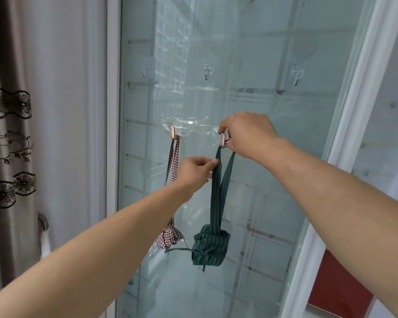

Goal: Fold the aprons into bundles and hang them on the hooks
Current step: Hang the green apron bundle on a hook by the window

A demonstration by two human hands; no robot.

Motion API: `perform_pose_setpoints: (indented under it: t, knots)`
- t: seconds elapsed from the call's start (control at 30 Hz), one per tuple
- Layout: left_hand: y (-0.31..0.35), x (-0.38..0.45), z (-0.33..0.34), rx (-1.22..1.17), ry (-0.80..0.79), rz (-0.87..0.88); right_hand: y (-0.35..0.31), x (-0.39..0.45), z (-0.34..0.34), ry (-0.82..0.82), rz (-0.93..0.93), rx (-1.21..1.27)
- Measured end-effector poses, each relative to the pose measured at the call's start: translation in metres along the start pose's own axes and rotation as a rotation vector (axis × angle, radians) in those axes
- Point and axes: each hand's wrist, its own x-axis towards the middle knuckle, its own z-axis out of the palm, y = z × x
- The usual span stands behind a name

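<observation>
A green striped apron bundle [210, 246] hangs below a rose-gold hook [222, 140] on the glass door by its long green strap loop [218, 180]. My right hand [246, 134] pinches the top of the strap at that hook. My left hand [194, 173] grips the left side of the strap a little lower. A red checked apron bundle [169, 236] hangs by its checked strap from the other rose-gold hook [172, 131] to the left, partly hidden behind my left arm.
Three clear plastic hooks [208, 72] sit in a row higher on the glass door [274, 180]. A grey curtain with black lace trim [9, 134] hangs at the left. The white door frame [345, 157] runs down the right, with a red surface [340, 285] beyond.
</observation>
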Motion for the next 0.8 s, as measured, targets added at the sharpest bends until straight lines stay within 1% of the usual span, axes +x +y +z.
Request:
perform_pose_setpoints:
  t: [0.13, 0.27, 0.37, 0.47, 0.57, 0.7, 0.8]
  knots:
    - [-0.001, -0.001, -0.003, 0.047, 0.009, 0.021, -0.008, -0.002, -0.006, -0.037, -0.002, -0.066]
    - [-0.006, -0.004, -0.003, 0.094, 0.017, 0.013, -0.010, -0.005, -0.005, -0.078, 0.000, -0.028]
    - [-0.010, -0.008, -0.007, 0.141, -0.006, -0.005, -0.011, -0.006, -0.009, -0.086, -0.012, -0.006]
    - [-0.014, -0.012, -0.015, 0.169, -0.020, -0.024, -0.014, -0.004, -0.016, -0.036, -0.028, 0.010]
    - [-0.017, -0.018, -0.025, 0.180, 0.009, -0.035, -0.024, 0.002, -0.020, 0.036, -0.078, 0.051]
    - [-0.015, -0.033, -0.046, 0.154, 0.089, -0.054, -0.051, 0.008, -0.022, 0.136, -0.173, 0.129]
    - [-0.017, -0.050, -0.074, 0.155, 0.184, -0.089, -0.084, 0.001, -0.026, 0.125, -0.244, 0.258]
